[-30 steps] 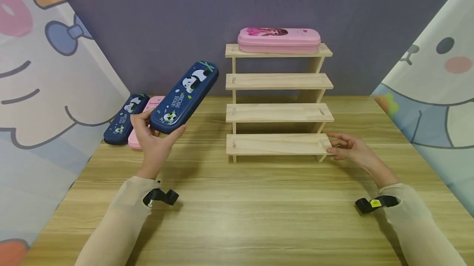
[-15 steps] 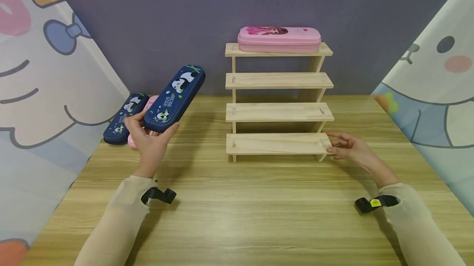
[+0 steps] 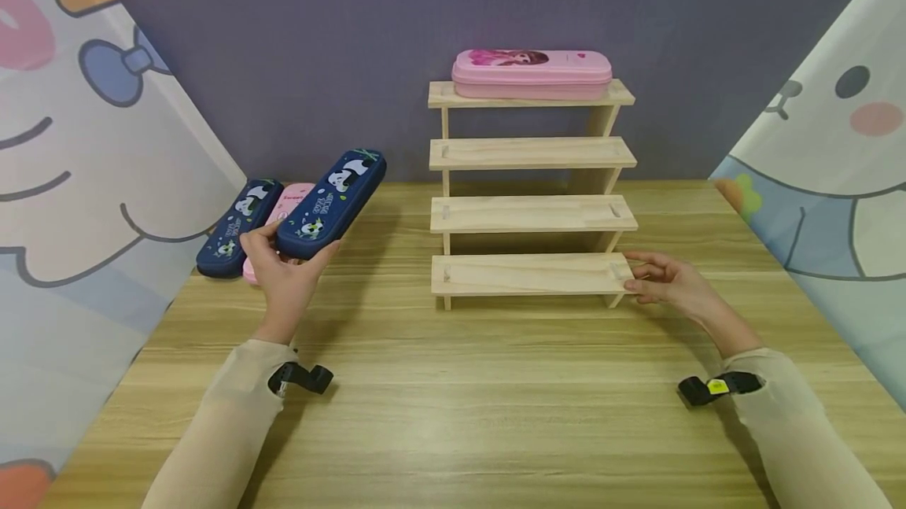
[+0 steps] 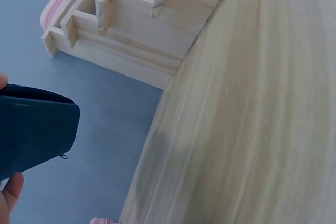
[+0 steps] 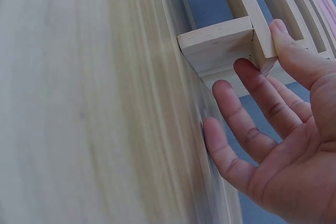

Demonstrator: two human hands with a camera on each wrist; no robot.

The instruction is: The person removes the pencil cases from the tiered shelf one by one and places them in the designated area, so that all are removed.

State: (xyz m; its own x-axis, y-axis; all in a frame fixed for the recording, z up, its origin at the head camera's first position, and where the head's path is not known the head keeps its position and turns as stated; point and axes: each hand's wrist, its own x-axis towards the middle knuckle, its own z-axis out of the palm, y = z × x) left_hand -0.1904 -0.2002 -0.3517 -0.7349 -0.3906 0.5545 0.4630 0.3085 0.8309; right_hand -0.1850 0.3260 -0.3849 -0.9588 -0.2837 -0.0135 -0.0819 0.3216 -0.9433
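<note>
My left hand [image 3: 285, 285] grips the lower end of a navy pencil case [image 3: 333, 202] with pandas on its lid, thumb on one side and fingers on the other. The case is tilted and raised over the table; its dark underside and a small zipper pull show in the left wrist view. On the right, my right hand [image 3: 668, 287] pinches the right end of the lowest board [image 3: 527, 274] of a four-step wooden display rack. In the right wrist view the thumb lies on this board [image 5: 265, 51], with the index finger beneath and the other fingers spread.
Another navy panda pencil case [image 3: 241, 227] and a pink pencil case [image 3: 292, 198], partly hidden by the held one, lie at the table's left edge. A pink pencil case [image 3: 532, 75] with a doll picture sits on the rack's top step. Cartoon-printed panels flank the wooden table [image 3: 481, 399].
My left hand has drawn the panda pencil case left and lowered it a little, nearer the cases on the table. The right hand has stayed at the rack.
</note>
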